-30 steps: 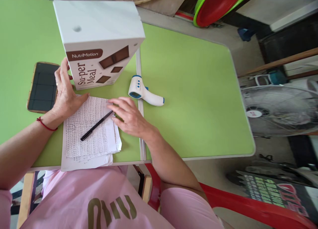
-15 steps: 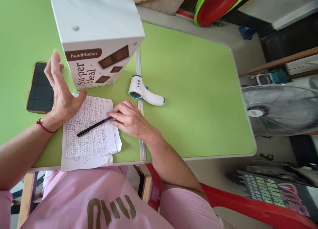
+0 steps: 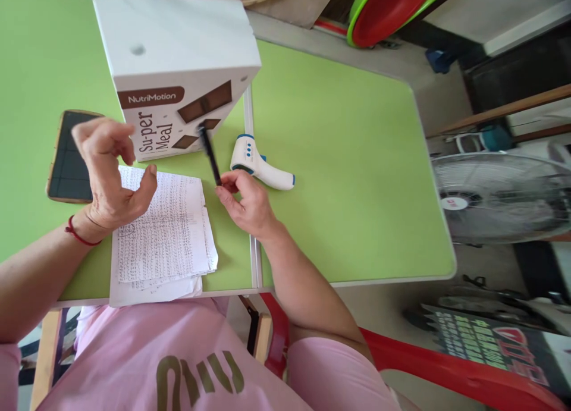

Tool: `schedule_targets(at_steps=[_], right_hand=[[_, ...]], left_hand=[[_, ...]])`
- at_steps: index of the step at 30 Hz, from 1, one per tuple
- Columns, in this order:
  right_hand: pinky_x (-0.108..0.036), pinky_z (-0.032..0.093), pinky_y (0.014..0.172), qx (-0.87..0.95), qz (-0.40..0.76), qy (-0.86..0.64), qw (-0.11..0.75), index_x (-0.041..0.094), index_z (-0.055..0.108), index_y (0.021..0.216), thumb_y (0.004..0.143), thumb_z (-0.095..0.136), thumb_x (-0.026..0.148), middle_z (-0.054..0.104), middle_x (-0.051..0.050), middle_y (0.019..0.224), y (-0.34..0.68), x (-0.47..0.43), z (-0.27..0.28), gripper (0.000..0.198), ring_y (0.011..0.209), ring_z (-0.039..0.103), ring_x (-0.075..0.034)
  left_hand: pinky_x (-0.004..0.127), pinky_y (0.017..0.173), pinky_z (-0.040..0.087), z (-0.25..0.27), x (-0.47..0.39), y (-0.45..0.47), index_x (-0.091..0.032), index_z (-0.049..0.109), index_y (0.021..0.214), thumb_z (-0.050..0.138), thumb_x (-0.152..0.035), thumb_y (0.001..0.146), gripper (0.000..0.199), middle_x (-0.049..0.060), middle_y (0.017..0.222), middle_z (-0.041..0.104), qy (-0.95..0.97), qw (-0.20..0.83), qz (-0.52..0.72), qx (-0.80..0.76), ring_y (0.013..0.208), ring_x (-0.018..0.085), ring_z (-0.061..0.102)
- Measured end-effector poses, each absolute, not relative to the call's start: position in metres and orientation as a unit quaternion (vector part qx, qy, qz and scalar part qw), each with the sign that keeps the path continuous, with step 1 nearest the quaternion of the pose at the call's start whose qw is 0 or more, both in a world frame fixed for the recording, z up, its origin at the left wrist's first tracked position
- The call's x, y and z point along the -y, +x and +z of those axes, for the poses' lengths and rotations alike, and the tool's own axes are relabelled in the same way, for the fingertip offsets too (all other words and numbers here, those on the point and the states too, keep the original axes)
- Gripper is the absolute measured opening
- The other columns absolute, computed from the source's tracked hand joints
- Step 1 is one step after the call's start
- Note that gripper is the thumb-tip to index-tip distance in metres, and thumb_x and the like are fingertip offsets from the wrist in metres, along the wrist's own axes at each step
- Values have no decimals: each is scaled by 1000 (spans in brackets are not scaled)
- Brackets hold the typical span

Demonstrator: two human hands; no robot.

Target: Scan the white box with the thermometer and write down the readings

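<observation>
The left hand, loosely curled and grasping nothing, overlaps the phone at its nine o'clock and the paper towards four, while the box stands at one o'clock, its visible sides closed and contents hidden. Three o'clock from that hand is the pen, its long axis running eleven to five, the lower end pinched by the nearer right hand. Just past those fingers, about one o'clock, lies the thermometer.

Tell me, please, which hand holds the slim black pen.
The right hand, which grips the slim black pen; the left hand, red cord bracelet at its wrist, holds nothing.
</observation>
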State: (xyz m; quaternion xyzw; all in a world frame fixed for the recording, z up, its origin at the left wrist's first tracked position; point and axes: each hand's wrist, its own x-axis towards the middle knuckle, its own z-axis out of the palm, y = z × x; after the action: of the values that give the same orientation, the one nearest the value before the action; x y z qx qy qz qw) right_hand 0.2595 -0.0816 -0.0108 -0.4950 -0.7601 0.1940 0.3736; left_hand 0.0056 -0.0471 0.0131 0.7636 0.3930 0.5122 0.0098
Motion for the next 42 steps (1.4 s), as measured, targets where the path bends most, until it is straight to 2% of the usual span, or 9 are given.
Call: schedule_targets(at_steps=[2, 4, 8, 11, 16, 20, 28, 42], right_hand=[[-28, 44, 56, 696, 258, -514, 429, 21, 54, 85, 84, 58, 29, 58, 1, 69, 253, 83, -12, 9, 60, 52, -12], [-26, 42, 53, 648, 310, -521, 461, 21, 53, 80, 79, 61, 29, 56, 3, 66, 247, 84, -12, 11, 55, 50, -11], [-25, 42, 52, 620, 357, -528, 456, 20, 56, 77, 75, 60, 30, 58, 3, 65, 243, 83, -9, 11, 54, 50, -10], [-26, 43, 53, 613, 363, -537, 452, 19, 59, 79, 76, 60, 31, 61, 1, 65, 244, 83, -9, 12, 56, 52, -11], [-25, 46, 53, 596, 342, -538, 488, 19, 58, 80, 78, 61, 32, 64, 1, 67, 239, 85, -16, 13, 56, 56, -10], [-23, 43, 50, 610, 296, -529, 510, 20, 59, 77, 78, 61, 32, 61, 4, 62, 231, 85, -21, 13, 51, 51, -8], [-22, 43, 50, 660, 251, -517, 484, 20, 60, 75, 81, 59, 29, 62, 4, 62, 230, 86, -21, 11, 51, 51, -8], [-23, 45, 54, 683, 252, -500, 469, 19, 64, 83, 85, 61, 28, 66, 2, 70, 231, 87, -23, 10, 56, 54, -8]], left_hand=[[31, 56, 44, 13, 49, 7, -24, 47, 114, 54, -26, 92, 23, 1, 77, 51, 818, 45, 459, -343, 66, 15, 51], [28, 50, 42, 10, 48, 8, -21, 53, 107, 50, -21, 94, 14, -1, 70, 55, 871, 62, 380, -305, 56, 13, 52], [32, 45, 38, 2, 44, 9, -15, 64, 105, 44, -29, 96, 26, 4, 76, 66, 913, 32, 215, -344, 62, 20, 63], [32, 44, 34, -1, 43, 8, -16, 67, 108, 42, -31, 96, 32, 5, 79, 68, 919, 20, 161, -360, 64, 22, 64], [30, 43, 27, -1, 45, 9, -18, 68, 111, 41, -30, 98, 32, 4, 75, 65, 922, -2, 161, -353, 61, 20, 61], [29, 44, 23, -1, 46, 10, -21, 70, 111, 43, -31, 99, 31, 3, 76, 65, 920, -10, 167, -354, 60, 18, 60], [28, 45, 18, -2, 50, 9, -23, 69, 114, 44, -25, 100, 29, 2, 77, 64, 931, -21, 162, -328, 59, 19, 58], [28, 45, 17, -2, 50, 10, -23, 69, 114, 42, -25, 101, 30, 2, 75, 62, 931, -25, 155, -329, 58, 19, 58]])
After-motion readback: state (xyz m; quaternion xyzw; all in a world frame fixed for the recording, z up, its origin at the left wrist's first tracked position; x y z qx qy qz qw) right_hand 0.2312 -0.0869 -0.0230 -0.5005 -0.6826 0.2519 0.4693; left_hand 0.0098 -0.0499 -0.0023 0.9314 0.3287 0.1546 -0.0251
